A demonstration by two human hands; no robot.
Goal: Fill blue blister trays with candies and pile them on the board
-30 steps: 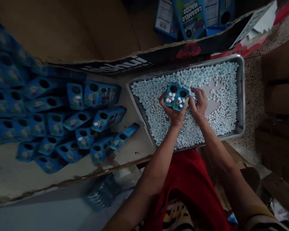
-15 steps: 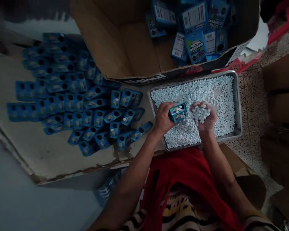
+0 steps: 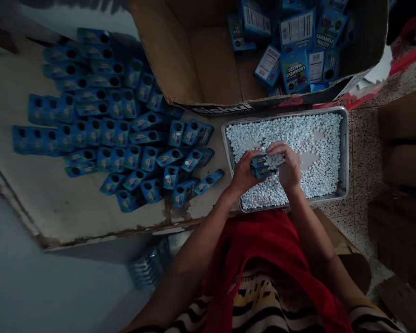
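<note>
My left hand (image 3: 243, 173) is closed around two small blue candy boxes (image 3: 260, 173), held side by side over the left part of the metal tray (image 3: 345, 152). Cupped right beside them, my right hand (image 3: 290, 167) tips a handful of small white candies (image 3: 274, 161) against the boxes' top ends. The fingers of that hand cover part of the boxes, so the holes in their tops are mostly hidden. Under both hands, a layer of loose pale candies (image 3: 319, 178) spreads over the tray, with bare patches of its bottom showing.
Many blue boxes (image 3: 118, 157) with round top holes stand in rows on the worktop (image 3: 86, 208) at left. Behind the tray, an open cardboard carton (image 3: 208, 64) holds more blue boxes (image 3: 294, 69). Brown cartons (image 3: 404, 166) stand on the right.
My right hand has moved left and turned, bringing its candies from beside the boxes onto their tops. The whole view has shifted slightly.
</note>
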